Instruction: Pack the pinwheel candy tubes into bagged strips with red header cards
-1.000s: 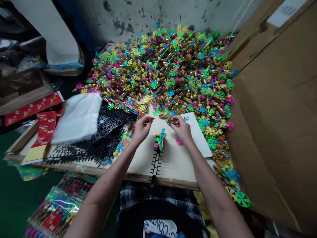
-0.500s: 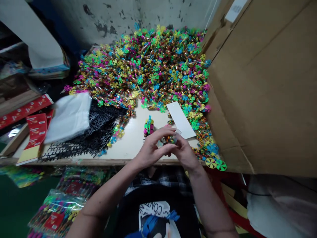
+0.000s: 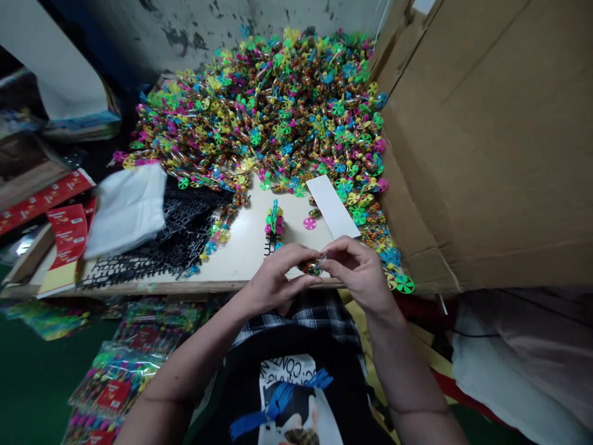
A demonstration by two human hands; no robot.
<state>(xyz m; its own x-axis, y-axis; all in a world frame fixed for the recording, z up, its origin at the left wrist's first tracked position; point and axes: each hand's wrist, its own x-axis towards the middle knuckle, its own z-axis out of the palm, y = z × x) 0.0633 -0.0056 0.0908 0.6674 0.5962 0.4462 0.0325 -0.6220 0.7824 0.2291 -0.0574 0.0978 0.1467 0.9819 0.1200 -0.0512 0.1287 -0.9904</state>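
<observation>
Your left hand point(image 3: 278, 278) grasps a clear tube of multicoloured beads point(image 3: 309, 267) between thumb and fingers, while your right hand point(image 3: 361, 272) pinches at its right end; the tube sits between your two hands, at the front edge of the tabletop point(image 3: 243, 250), and your fingers hide part of it; just beyond your left hand stands a black ladder-like strip point(image 3: 269, 247) with pink, yellow, green and blue pieces point(image 3: 274, 221) at its far end; a pink pinwheel disc point(image 3: 309, 224) lies to the right of these, near a white card point(image 3: 331, 207) that slants toward your right hand.

Ahead of you a large heap of bead-filled tubes with coloured pinwheels point(image 3: 278, 111) spreads back toward the wall point(image 3: 199, 37); on your left lie black mesh strips point(image 3: 185, 238), with a stack of white plastic bags point(image 3: 127, 213) partly over them, and red printed labels point(image 3: 68, 230) beside the bags; a big cardboard box point(image 3: 482, 154) flanks the heap on your right; filled clear packs point(image 3: 111, 377) sit below the tabletop, at your left.
</observation>
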